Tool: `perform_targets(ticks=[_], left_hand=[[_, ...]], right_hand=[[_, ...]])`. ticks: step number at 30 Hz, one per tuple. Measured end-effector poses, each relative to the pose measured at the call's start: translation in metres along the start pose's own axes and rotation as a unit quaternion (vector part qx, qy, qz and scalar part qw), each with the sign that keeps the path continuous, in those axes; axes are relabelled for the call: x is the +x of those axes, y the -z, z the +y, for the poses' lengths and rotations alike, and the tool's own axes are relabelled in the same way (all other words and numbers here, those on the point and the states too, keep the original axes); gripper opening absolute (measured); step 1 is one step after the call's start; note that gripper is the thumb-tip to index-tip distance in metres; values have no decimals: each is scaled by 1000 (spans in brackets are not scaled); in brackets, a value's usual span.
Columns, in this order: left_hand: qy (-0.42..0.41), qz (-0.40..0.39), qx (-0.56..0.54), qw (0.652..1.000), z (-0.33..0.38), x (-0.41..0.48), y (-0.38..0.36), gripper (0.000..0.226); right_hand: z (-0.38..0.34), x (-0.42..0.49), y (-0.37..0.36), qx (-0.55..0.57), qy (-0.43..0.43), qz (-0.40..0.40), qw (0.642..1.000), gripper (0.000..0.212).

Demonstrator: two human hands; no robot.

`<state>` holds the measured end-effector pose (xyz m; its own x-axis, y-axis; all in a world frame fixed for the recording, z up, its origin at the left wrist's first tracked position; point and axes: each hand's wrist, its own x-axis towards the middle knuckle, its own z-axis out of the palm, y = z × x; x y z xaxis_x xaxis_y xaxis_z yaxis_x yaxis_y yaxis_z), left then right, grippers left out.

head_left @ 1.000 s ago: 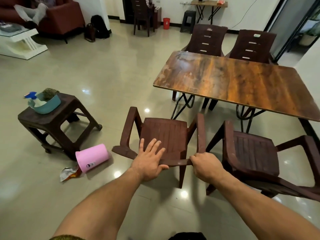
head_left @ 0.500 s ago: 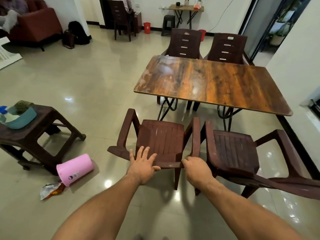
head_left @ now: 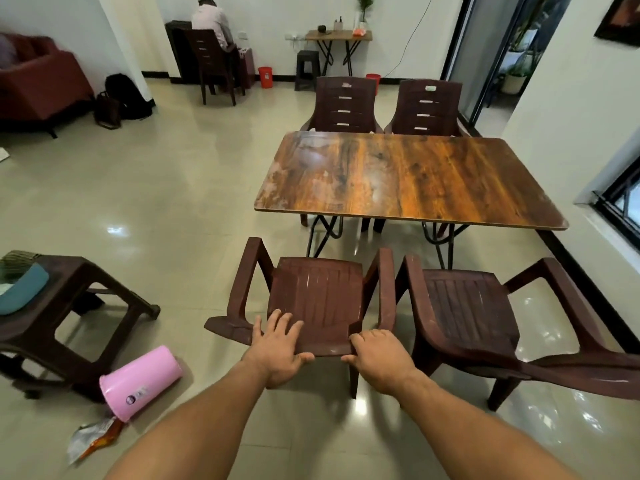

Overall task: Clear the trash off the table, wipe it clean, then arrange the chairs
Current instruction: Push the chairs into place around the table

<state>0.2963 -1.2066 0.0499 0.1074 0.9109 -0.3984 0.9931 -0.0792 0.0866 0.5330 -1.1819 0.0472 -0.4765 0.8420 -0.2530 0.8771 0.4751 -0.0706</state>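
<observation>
Gripping the right end of the top rail of the dark brown plastic armchair (head_left: 315,299), my right hand (head_left: 377,358) is curled tight around its edge. My left hand (head_left: 277,348) lies on the same rail further left. Its fingers are straight and spread down over the backrest and its thumb lies along the near edge, so it presses rather than clenches.

The armchair faces away from me toward the rectangular wood-grain table (head_left: 398,178) on black metal legs. Its seat front stands just short of the table's near edge, not tucked under. Just beside it on my right stands a second dark brown plastic armchair (head_left: 467,306), also facing the table. Their inner armrests are very close, but I cannot tell whether they touch. Across the table, two high-backed brown slatted chairs (head_left: 346,105) stand side by side against the far edge. The tabletop shows pale worn patches at its left end.

On the tiled floor to my left a pink cylindrical plastic bin (head_left: 142,381) lies on its side, with a crumpled foil wrapper (head_left: 91,439) just beside its mouth. Behind the bin stands a low brown plastic stool (head_left: 86,296) carrying a teal basin (head_left: 20,289), cut off by the frame's edge.

Far back, a seated person (head_left: 209,20) faces the wall. A maroon sofa (head_left: 38,77) sits at the far left, with a black backpack (head_left: 126,95) on the floor near it.
</observation>
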Motion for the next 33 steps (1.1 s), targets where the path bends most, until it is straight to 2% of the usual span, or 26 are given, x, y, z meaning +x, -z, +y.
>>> perform_targets(ticks=[6, 15, 24, 33], left_hand=[[-7, -5, -4, 1000, -5, -1, 0, 79], [-36, 11, -11, 999, 12, 6, -1, 78], [-31, 8, 13, 999, 8, 4, -5, 77], [-18, 22, 25, 999, 20, 10, 5, 63]], right_hand=[[-11, -1, 12, -24, -4, -25, 999, 42], [-4, -13, 14, -33, -40, -18, 999, 35], [0, -13, 7, -1, -33, 0, 999, 43], [12, -7, 24, -20, -43, -6, 999, 51]])
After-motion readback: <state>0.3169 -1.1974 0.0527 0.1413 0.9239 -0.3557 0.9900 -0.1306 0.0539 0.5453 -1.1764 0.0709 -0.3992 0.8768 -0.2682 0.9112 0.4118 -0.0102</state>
